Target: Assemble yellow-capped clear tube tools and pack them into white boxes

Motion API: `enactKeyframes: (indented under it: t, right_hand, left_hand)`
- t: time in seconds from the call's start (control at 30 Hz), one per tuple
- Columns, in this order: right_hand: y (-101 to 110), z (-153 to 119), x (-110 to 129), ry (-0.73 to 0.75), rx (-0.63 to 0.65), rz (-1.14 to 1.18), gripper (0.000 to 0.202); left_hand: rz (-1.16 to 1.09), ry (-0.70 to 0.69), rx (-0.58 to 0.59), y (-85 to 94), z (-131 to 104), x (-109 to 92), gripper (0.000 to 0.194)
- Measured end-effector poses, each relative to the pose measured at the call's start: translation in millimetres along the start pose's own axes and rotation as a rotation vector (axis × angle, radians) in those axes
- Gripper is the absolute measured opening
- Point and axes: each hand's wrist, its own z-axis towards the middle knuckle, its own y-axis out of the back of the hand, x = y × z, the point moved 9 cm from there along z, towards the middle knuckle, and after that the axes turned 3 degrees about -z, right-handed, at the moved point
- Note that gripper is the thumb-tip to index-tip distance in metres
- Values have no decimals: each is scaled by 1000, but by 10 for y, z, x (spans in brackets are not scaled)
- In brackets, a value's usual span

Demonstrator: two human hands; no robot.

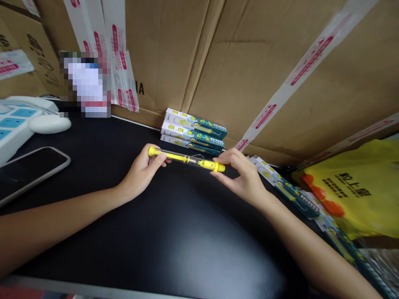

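A slim spring scale (176,157) with a clear tube and yellow ends lies nearly level above the black table (149,249). My left hand (144,168) is closed around its left part, thumb along the tube. At the other end, the thumb and fingers of my right hand (241,174) pinch the yellow cap. A thin wire hook (198,156) shows near the right part of the tube. Just beyond my hands, several printed spring scale boxes (193,135) are stacked against the cardboard.
Large taped cartons (255,54) wall off the back. More printed boxes (285,189) run down the right side, beside a yellow plastic bag (352,182). On the left are a phone (34,170), a white power strip (18,124) and a rounded white object (50,123).
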Motion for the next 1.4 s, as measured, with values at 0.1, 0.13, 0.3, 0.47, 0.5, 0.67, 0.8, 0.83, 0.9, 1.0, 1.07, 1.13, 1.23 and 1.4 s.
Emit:
enactKeyframes:
  t: [0.1,0.13,0.3,0.47,0.5,0.67,0.8,0.83,0.9,1.0,1.07,1.13,1.23,1.4]
  right_hand:
    - [-24,-9,4,-1,13,-10,17]
    - [-24,-10,3,-3,13,-14,18]
    - [-25,-13,-34,-32,13,-5,17]
    - [-62,-46,-73,-55,22,2,14]
    - [-62,-58,-85,-67,13,6,14]
    - [-118,-110,-146,-129,51,73,17]
    - [-85,-76,-105,-75,52,19,18]
    - [-66,-59,-84,-50,44,-10,17]
    - [-41,-30,-46,-8,37,-51,14]
    - [-56,-18,-23,18,59,-66,13]
    - [-87,-28,-20,18,85,-64,12]
    - [-110,-40,-20,12,103,-59,11]
    - [-114,-45,-15,5,107,-48,11]
    - [-124,-51,-35,-12,114,-32,11]
  left_hand:
    - [12,10,-17,13,2,24,19]
    - [5,13,-18,14,2,34,20]
    - [-38,1,0,-7,-4,49,22]
    - [-43,18,2,-10,-11,56,22]
    - [-47,22,3,-10,-11,57,22]
    - [-53,25,0,1,-7,61,20]
    - [-66,32,-1,6,0,76,22]
    - [-67,35,1,3,0,79,22]
    - [-66,34,4,-2,-1,79,22]
    - [-61,26,2,-3,-4,75,22]
    - [-55,27,1,-1,-5,76,22]
    - [-50,33,2,3,-6,80,22]
    - [-50,49,-1,12,-6,87,22]
    - [-55,62,-1,13,-8,90,21]
